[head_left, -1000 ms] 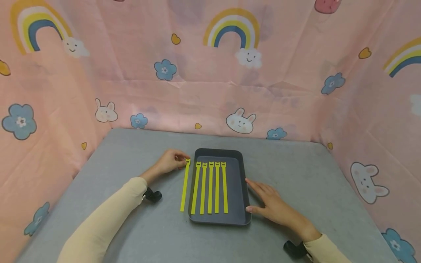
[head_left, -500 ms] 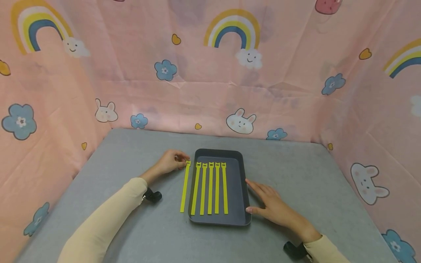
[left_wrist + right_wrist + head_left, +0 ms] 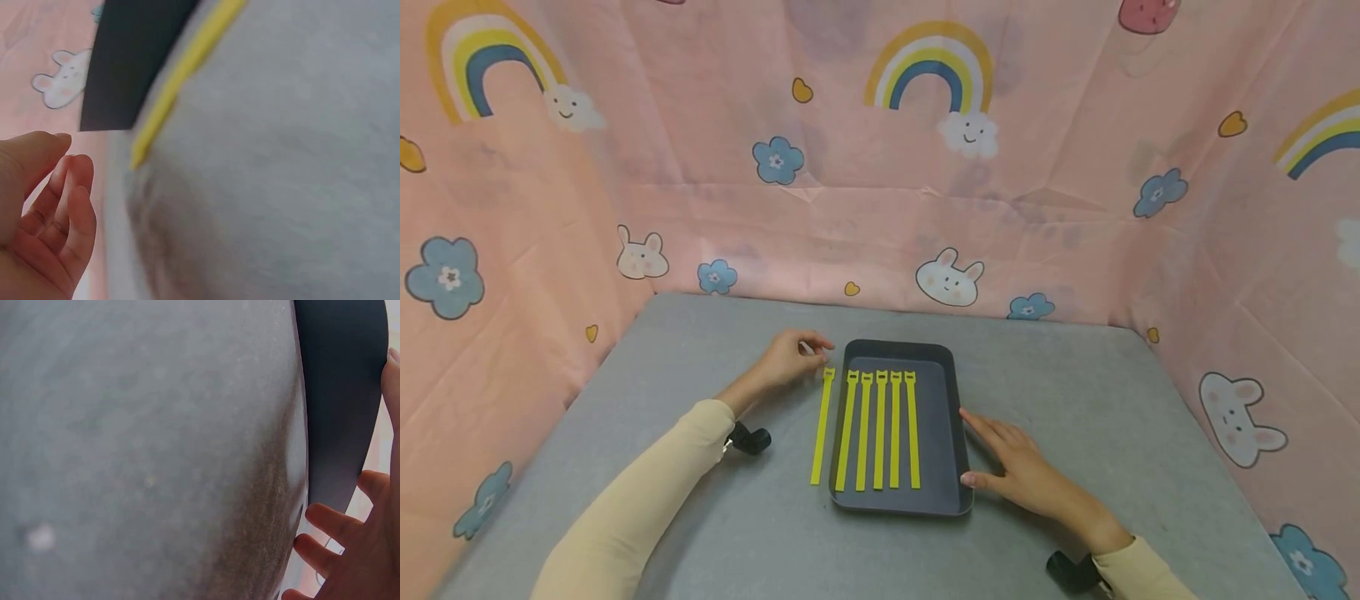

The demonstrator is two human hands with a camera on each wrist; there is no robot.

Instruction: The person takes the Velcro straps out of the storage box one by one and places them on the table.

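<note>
Yellow strap (image 3: 822,429) is lying just outside the tray's left wall, its slotted head pointing away from the person. Beside that head, the left hand (image 3: 786,364) is gripping nothing: its fingers are curving loosely, and the left wrist view is showing thumb and fingertips apart, near the strap's end. Across the tray (image 3: 936,433), the right hand (image 3: 1026,467) is also holding nothing, its fingers extending and its fingertips touching the dark right-hand rim. Inside the tray, five matching yellow straps (image 3: 880,433) are lying side by side, slotted heads all pointing the same way as the loose one; the leftmost is slanting near the left wall. Farther out, a black device (image 3: 750,438) is sitting at the left wrist and another (image 3: 1072,572) at the right, both next to pale sleeves (image 3: 640,492). Beneath everything, a grey table (image 3: 737,533) is spreading, and around it pink cloth (image 3: 850,225) is hanging, printed with rainbows, clouds, blue flowers, hearts and rabbits.
</note>
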